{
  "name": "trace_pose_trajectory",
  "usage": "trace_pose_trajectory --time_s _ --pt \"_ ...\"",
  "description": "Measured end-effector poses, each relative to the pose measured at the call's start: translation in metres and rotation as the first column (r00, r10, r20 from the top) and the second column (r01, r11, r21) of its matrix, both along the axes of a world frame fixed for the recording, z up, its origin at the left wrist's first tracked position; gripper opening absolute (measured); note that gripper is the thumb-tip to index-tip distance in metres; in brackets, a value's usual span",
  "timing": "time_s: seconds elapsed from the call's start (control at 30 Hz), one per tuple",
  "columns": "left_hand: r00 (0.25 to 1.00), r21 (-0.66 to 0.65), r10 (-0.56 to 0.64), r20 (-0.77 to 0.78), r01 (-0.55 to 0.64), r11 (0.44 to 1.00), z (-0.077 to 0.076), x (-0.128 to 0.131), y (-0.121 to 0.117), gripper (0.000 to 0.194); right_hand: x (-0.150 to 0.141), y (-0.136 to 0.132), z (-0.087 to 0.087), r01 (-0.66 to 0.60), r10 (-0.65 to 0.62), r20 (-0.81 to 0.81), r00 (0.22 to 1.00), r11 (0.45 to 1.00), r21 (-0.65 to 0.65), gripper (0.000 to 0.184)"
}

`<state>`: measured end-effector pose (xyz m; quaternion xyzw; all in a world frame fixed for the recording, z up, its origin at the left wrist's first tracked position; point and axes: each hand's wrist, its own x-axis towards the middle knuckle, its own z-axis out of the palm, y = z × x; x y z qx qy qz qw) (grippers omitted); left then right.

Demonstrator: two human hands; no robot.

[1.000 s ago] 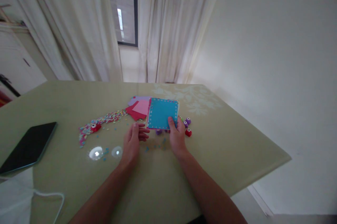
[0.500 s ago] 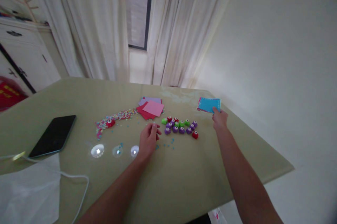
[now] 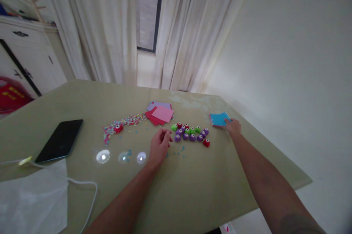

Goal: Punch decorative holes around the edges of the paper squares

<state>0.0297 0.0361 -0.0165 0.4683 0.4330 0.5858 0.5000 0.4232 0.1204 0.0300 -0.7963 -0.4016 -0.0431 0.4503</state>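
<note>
At the right of the table, my right hand (image 3: 233,127) grips the near right corner of a stack of square sheets (image 3: 219,119). The top sheet is blue with a pale dotted border, and a pink edge shows under it at the left. The stack is low, at or just over the tabletop; I cannot tell whether it rests there. My left hand (image 3: 160,146) hovers near the table's middle, fingers loosely bent and slightly apart, with nothing seen in it. Just right of it lie several small purple, green and red one-eyed toys (image 3: 192,137).
Beyond my left hand lie pink, red and lilac sheets (image 3: 162,114). A trail of colourful confetti bits (image 3: 132,120) runs left from them, with a red one-eyed toy (image 3: 118,128) in it. A dark tablet (image 3: 60,139), a white cable (image 3: 82,182) and a white sheet (image 3: 35,201) are at left.
My right hand has carried the blue-topped stack from the middle to the right and then lowered it. That uncovered the one-eyed toys. My left hand is no longer beside the stack, and the view has shifted.
</note>
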Motion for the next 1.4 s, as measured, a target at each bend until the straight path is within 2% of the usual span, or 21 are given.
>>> trace_pose_trajectory --time_s 0.1,0.17,0.3,0.43,0.5,0.63,0.7,0.87,0.97,1.1,1.17,1.3,1.4 --pt "1.0 0.005 0.008 -0.002 -0.008 1.0 0.0 0.001 0.0 0.034 -0.01 0.005 0.0 -0.013 0.013 -0.046 0.999 1.0 -0.004 0.043" --pt "1.0 0.008 0.023 -0.007 -0.023 1.0 -0.001 0.001 0.0 0.031 -0.026 0.006 -0.006 -0.128 0.128 -0.066 0.99 0.992 0.007 0.048" --pt "0.993 0.012 0.114 -0.023 -0.114 0.993 -0.006 -0.003 0.005 0.031 -0.064 -0.002 -0.032 -0.433 0.433 -0.161 0.887 0.901 0.04 0.063" --pt "0.972 0.016 0.225 -0.066 -0.225 0.974 -0.009 -0.008 0.01 0.029 -0.088 -0.016 -0.053 -0.566 0.569 -0.27 0.777 0.819 0.097 0.079" --pt "0.974 0.032 0.199 -0.113 -0.197 0.98 -0.009 -0.008 0.009 0.026 -0.094 -0.021 -0.056 -0.597 0.601 -0.302 0.74 0.794 0.117 0.081" --pt "0.969 0.102 0.066 -0.239 -0.042 0.994 -0.005 -0.002 0.003 0.02 -0.109 -0.025 -0.053 -0.648 0.649 -0.333 0.684 0.75 0.132 0.083" --pt "0.954 0.132 0.036 -0.297 0.003 0.991 -0.004 0.0 0.0 0.018 -0.121 -0.025 -0.052 -0.676 0.675 -0.337 0.657 0.725 0.132 0.08" --pt "0.92 0.162 0.097 -0.379 -0.037 0.986 -0.007 -0.002 0.002 0.022 -0.15 -0.016 -0.048 -0.752 0.746 -0.338 0.573 0.643 0.144 0.078" --pt "0.899 0.189 0.143 -0.413 -0.069 0.98 -0.011 -0.004 0.006 0.026 -0.163 -0.007 -0.045 -0.809 0.797 -0.339 0.499 0.569 0.146 0.08" --pt "0.873 0.262 0.178 -0.454 -0.06 0.963 -0.017 -0.001 0.008 0.041 -0.174 0.002 -0.039 -0.887 0.86 -0.338 0.382 0.444 0.129 0.082" --pt "0.844 0.296 0.198 -0.499 -0.049 0.954 -0.021 0.001 0.008 0.051 -0.178 0.004 -0.037 -0.921 0.888 -0.335 0.316 0.371 0.114 0.081" --pt "0.769 0.291 0.206 -0.606 -0.027 0.956 -0.029 0.004 0.008 0.068 -0.183 0.005 -0.034 -0.98 0.943 -0.293 0.156 0.184 0.07 0.08" --pt "0.716 0.27 0.196 -0.67 -0.01 0.963 -0.031 0.006 0.007 0.076 -0.187 0.002 -0.036 -0.993 0.964 -0.243 0.107 0.115 0.02 0.079"
